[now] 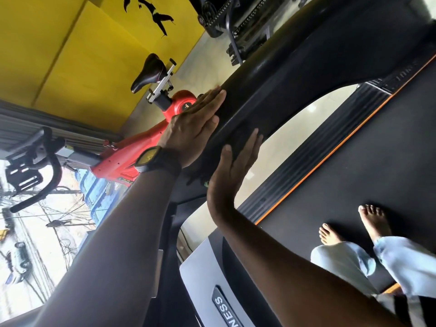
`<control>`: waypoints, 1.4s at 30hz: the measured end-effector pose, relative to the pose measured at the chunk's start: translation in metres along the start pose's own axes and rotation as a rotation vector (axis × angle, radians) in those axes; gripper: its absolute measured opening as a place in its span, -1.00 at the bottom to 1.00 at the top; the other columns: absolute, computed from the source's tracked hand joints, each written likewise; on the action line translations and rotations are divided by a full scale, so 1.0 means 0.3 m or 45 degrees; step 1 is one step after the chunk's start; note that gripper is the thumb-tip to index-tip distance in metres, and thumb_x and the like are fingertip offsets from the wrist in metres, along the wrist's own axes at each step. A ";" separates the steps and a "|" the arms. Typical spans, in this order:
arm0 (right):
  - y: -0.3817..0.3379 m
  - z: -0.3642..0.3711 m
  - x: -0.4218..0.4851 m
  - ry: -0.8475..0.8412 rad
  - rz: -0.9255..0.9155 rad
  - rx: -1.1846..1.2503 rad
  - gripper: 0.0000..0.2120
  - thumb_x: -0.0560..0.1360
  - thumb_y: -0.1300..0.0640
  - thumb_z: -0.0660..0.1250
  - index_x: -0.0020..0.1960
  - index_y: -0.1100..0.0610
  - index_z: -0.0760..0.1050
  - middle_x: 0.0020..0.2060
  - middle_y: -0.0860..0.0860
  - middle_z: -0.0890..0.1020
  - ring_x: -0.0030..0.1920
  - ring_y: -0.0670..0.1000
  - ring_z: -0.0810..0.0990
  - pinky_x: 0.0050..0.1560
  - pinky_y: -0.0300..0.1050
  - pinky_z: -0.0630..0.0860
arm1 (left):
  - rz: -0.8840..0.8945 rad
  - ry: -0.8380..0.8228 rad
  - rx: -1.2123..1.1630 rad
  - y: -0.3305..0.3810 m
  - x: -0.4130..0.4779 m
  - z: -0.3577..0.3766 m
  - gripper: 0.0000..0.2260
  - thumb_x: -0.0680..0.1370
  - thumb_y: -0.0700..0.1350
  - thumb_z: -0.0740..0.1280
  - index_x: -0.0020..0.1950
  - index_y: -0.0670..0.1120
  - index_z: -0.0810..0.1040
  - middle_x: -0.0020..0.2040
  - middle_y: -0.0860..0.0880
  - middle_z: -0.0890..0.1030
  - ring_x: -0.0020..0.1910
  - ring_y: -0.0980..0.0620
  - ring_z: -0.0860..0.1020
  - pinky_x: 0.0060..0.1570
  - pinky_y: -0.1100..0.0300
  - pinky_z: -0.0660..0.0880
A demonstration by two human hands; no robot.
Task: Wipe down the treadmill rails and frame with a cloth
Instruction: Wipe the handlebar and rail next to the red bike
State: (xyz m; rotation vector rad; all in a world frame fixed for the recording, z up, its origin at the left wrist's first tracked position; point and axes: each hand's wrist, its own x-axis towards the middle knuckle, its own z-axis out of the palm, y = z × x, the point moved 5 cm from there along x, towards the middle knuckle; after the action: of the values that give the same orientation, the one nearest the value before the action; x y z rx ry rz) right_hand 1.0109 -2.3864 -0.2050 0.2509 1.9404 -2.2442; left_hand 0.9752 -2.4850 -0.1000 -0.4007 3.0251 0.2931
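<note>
On one black rail (262, 95), two flat hands press (left hand (195, 121), right hand (236, 164)).

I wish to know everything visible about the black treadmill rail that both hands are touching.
The rail is a broad black bar with a matte, plastic-like surface, a rounded top and a ridge along its inner edge. It runs slantwise from the picture's middle to the upper right, where it widens and arches down toward the deck. The left hand lies flat on its outer side and the right hand flat on its inner side.
</note>
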 end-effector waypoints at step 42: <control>-0.112 0.014 -0.172 -0.191 -0.174 -0.120 -0.37 0.65 0.14 0.26 0.63 0.12 0.06 0.65 0.16 0.04 0.65 0.08 0.01 0.61 0.01 0.08 | 0.033 -0.040 -0.071 0.009 -0.025 -0.016 -0.56 0.71 -0.07 0.06 0.60 -0.01 0.18 0.60 0.04 0.18 0.56 0.22 0.02 0.54 0.25 0.00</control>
State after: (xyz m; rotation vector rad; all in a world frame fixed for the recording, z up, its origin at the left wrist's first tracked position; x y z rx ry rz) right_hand 1.0530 -2.3850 -0.1601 -0.0624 2.0317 -2.1733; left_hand 0.9814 -2.4815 -0.0941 -0.3576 2.9990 0.3823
